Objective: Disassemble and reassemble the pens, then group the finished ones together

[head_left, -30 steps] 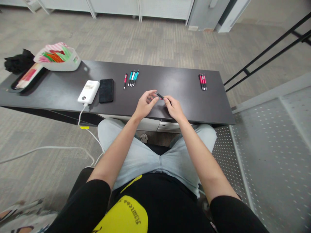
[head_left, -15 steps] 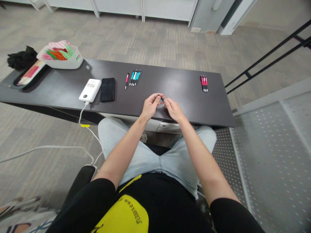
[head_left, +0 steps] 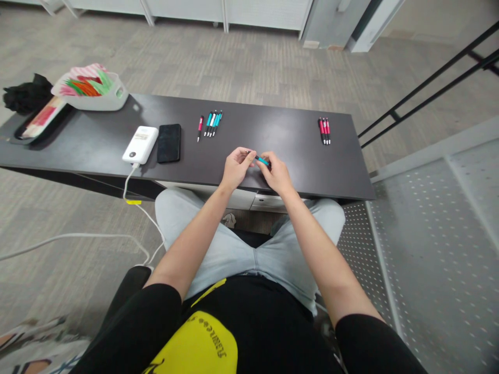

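Note:
Between my two hands, above the front part of the dark desk, is a blue pen [head_left: 263, 161] with a black grip. My left hand [head_left: 236, 167] pinches its tip end between thumb and fingers. On the blue barrel end, my right hand [head_left: 276, 171] is closed. Beyond the hands lies a group of blue and white pens [head_left: 212, 123], with a single red pen [head_left: 200, 128] just left of it. Several red pens [head_left: 324, 131] lie side by side at the desk's right. Fingers hide parts of the held pen.
Left on the desk [head_left: 273, 122] are a black phone [head_left: 169, 143] and a white power bank [head_left: 141, 145] with a cable hanging off the front edge. Farther left stand a white basket [head_left: 117, 96], a black tray [head_left: 47, 132] and a black bundle [head_left: 27, 94].
The right fingers have shifted on the pen, and more of its blue barrel now shows. Both hands still hold it over the desk. The view has moved slightly.

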Action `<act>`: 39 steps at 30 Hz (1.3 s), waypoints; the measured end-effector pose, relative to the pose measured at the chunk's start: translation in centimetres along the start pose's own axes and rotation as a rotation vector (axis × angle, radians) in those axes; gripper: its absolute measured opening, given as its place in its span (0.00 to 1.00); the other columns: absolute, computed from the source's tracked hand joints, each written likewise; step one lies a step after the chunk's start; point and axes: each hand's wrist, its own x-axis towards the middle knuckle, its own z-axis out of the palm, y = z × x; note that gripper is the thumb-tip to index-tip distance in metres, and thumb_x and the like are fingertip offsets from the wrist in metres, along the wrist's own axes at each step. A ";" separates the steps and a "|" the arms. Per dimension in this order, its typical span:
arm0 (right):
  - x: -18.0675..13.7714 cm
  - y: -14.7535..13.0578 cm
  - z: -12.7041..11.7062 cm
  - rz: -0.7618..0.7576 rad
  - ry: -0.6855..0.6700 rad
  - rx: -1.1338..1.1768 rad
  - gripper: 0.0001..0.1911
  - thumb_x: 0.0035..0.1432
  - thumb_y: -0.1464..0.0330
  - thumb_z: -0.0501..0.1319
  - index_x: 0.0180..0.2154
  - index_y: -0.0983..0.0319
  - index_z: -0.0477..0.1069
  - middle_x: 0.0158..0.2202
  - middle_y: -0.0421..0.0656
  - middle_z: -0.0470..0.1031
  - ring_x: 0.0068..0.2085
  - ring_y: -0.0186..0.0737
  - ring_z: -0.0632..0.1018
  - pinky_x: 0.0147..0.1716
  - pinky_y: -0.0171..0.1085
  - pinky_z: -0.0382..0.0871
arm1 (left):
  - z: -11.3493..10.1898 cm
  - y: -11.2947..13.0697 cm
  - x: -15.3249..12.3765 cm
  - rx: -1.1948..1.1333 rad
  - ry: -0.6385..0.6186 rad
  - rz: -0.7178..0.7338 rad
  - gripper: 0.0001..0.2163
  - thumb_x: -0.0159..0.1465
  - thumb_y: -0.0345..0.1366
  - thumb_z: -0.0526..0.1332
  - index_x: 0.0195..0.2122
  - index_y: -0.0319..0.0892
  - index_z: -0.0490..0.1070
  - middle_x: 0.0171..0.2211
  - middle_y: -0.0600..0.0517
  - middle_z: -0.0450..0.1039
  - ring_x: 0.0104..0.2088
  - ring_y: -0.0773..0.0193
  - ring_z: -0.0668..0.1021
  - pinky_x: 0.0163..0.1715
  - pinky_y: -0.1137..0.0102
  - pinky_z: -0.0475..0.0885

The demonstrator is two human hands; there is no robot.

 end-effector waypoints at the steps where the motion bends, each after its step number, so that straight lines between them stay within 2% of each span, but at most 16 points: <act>1: 0.1 0.1 0.0 -0.016 -0.020 -0.026 0.25 0.86 0.38 0.65 0.49 0.51 0.80 0.48 0.48 0.88 0.50 0.57 0.84 0.59 0.53 0.81 | -0.6 0.1 0.1 0.030 -0.015 0.011 0.22 0.76 0.49 0.88 0.38 0.47 0.77 0.37 0.52 0.86 0.32 0.63 0.84 0.38 0.66 0.81; 4: 0.2 0.3 0.0 -0.075 -0.066 -0.131 0.25 0.92 0.43 0.59 0.48 0.51 0.83 0.52 0.52 0.90 0.57 0.62 0.85 0.65 0.57 0.80 | -2.4 0.6 0.1 0.195 -0.062 0.061 0.20 0.75 0.49 0.87 0.38 0.48 0.79 0.32 0.54 0.84 0.30 0.63 0.81 0.36 0.66 0.77; 8: 0.1 0.4 0.0 -0.113 -0.113 -0.211 0.19 0.93 0.48 0.62 0.55 0.51 0.85 0.58 0.52 0.91 0.60 0.62 0.87 0.66 0.56 0.82 | -3.8 1.0 -0.3 0.416 -0.091 0.120 0.24 0.77 0.54 0.83 0.33 0.49 0.76 0.24 0.58 0.75 0.26 0.62 0.76 0.34 0.65 0.71; 11: -0.2 0.3 -0.1 -0.126 -0.137 -0.275 0.17 0.94 0.51 0.62 0.62 0.52 0.85 0.61 0.52 0.92 0.60 0.63 0.89 0.65 0.56 0.82 | -3.8 1.2 -0.6 0.480 -0.064 0.177 0.29 0.80 0.57 0.80 0.29 0.50 0.70 0.23 0.58 0.69 0.26 0.61 0.70 0.34 0.63 0.67; 16: -0.3 -0.1 -0.4 -0.136 -0.132 -0.414 0.20 0.96 0.54 0.58 0.61 0.51 0.88 0.61 0.53 0.92 0.64 0.65 0.87 0.67 0.58 0.79 | -3.3 1.5 -0.8 0.535 -0.053 0.209 0.34 0.83 0.62 0.75 0.26 0.50 0.65 0.22 0.58 0.61 0.27 0.61 0.65 0.34 0.61 0.64; 22: -0.4 -0.4 -0.5 -0.123 -0.135 -0.391 0.18 0.95 0.53 0.60 0.64 0.53 0.87 0.64 0.53 0.92 0.63 0.64 0.86 0.67 0.57 0.79 | -3.3 1.8 -0.8 0.576 -0.037 0.204 0.41 0.84 0.70 0.70 0.23 0.49 0.56 0.22 0.57 0.54 0.29 0.61 0.61 0.34 0.61 0.60; 27: -0.2 -0.6 -0.6 -0.095 -0.132 -0.381 0.21 0.96 0.54 0.56 0.59 0.51 0.88 0.62 0.52 0.93 0.62 0.64 0.86 0.69 0.59 0.78 | -3.4 1.6 -0.7 0.578 -0.053 0.206 0.41 0.84 0.69 0.69 0.23 0.49 0.54 0.23 0.57 0.52 0.29 0.61 0.60 0.34 0.59 0.59; 33: -0.4 -0.6 -0.4 -0.106 -0.126 -0.388 0.18 0.94 0.54 0.60 0.65 0.51 0.87 0.65 0.52 0.92 0.63 0.64 0.86 0.67 0.58 0.78 | -3.4 2.0 -0.7 0.582 -0.052 0.182 0.42 0.85 0.68 0.70 0.24 0.50 0.52 0.23 0.57 0.52 0.29 0.60 0.60 0.34 0.60 0.60; 39: -0.4 -0.8 -0.4 -0.115 -0.088 -0.449 0.22 0.96 0.53 0.57 0.61 0.50 0.90 0.61 0.52 0.91 0.63 0.65 0.83 0.67 0.59 0.75 | -3.4 2.0 -0.7 0.588 -0.058 0.180 0.41 0.85 0.70 0.68 0.24 0.50 0.53 0.24 0.57 0.53 0.29 0.60 0.60 0.35 0.59 0.60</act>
